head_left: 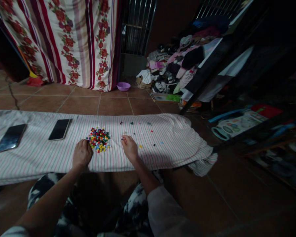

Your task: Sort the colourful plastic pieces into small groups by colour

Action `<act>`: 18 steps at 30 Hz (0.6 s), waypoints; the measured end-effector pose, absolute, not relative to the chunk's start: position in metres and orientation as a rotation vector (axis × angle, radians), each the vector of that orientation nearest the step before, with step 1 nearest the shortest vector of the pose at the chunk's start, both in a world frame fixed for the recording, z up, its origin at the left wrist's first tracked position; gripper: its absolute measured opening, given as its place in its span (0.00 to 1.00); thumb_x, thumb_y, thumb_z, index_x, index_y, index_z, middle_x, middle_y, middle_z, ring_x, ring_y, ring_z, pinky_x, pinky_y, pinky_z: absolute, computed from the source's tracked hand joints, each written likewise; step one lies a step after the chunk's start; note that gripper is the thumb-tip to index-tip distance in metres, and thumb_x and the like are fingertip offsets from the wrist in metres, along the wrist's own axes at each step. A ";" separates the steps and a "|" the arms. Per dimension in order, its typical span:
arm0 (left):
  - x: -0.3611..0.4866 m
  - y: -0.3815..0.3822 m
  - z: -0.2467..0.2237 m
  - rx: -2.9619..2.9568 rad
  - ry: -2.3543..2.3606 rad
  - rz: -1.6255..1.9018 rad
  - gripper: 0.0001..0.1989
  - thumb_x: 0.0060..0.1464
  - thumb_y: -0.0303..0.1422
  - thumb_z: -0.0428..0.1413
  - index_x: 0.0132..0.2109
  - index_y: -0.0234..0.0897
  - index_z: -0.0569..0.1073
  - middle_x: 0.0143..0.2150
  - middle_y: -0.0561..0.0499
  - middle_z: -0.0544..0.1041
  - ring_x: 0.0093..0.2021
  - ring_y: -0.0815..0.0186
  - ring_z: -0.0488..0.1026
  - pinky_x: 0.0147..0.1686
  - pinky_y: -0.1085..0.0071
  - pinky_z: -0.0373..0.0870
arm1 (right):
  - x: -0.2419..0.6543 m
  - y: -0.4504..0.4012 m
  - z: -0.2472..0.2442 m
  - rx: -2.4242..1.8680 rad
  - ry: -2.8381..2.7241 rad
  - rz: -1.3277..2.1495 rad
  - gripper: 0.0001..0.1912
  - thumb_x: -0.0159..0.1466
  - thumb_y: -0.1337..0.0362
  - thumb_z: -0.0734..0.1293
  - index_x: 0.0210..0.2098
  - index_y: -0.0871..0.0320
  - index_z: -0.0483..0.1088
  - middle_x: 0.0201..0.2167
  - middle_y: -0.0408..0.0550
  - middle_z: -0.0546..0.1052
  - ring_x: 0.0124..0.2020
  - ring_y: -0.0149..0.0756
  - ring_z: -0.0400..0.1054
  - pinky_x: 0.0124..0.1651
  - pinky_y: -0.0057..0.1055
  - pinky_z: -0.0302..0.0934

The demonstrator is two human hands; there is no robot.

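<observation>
A heap of tiny multicoloured plastic bricks point(99, 140) lies on a white cloth with thin pink stripes point(162, 144). My left hand point(82, 154) rests palm down at the heap's lower left edge, its fingers curled against the pieces. My right hand point(129, 148) sits just right of the heap, fingertips drawn together on the cloth. Whether those fingers pinch a piece is too small to tell. Several loose bricks point(132, 123) are scattered farther right and beyond that hand.
Two smartphones point(11, 138) point(60, 129) lie on the cloth to the left. Beyond its far edge are brown floor tiles point(79, 105), a purple basin point(123, 86), a floral curtain point(74, 42) and a heap of clothes point(177, 62). A dark metal frame point(222, 72) stands at right.
</observation>
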State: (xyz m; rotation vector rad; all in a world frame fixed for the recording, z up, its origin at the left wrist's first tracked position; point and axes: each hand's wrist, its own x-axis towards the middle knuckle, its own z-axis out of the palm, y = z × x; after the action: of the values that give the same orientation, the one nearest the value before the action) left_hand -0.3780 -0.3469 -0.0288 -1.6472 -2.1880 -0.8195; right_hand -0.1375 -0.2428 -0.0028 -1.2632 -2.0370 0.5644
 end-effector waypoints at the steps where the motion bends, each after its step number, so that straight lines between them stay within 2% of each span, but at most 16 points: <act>1: -0.378 -0.347 -0.029 -1.645 -2.192 -0.822 0.12 0.61 0.32 0.41 0.44 0.35 0.67 0.41 0.39 0.73 0.45 0.53 0.69 0.49 0.57 0.68 | -0.133 -0.235 -0.003 -1.288 -2.027 0.549 0.11 0.66 0.66 0.64 0.47 0.52 0.74 0.42 0.45 0.78 0.42 0.33 0.72 0.47 0.28 0.63; 6: -0.378 -0.347 -0.031 -1.628 -2.210 -0.847 0.12 0.61 0.32 0.41 0.44 0.36 0.67 0.42 0.39 0.73 0.46 0.52 0.69 0.49 0.56 0.68 | -0.108 -0.200 -0.002 -1.432 -2.001 0.486 0.12 0.66 0.68 0.63 0.44 0.54 0.76 0.42 0.49 0.78 0.43 0.35 0.72 0.49 0.30 0.62; 18: -0.381 -0.346 -0.034 -1.655 -2.217 -0.825 0.10 0.59 0.31 0.42 0.43 0.37 0.65 0.41 0.40 0.72 0.45 0.53 0.69 0.48 0.56 0.68 | -0.095 -0.169 -0.005 -1.682 -2.164 0.404 0.14 0.63 0.69 0.66 0.48 0.56 0.74 0.42 0.50 0.78 0.43 0.35 0.70 0.43 0.27 0.58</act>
State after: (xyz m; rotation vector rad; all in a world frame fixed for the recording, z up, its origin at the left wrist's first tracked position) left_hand -0.3811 -0.3459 -0.0335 -1.6547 -2.2168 -0.8247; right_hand -0.0947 -0.1694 -0.0045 -1.6819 -2.1642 0.4037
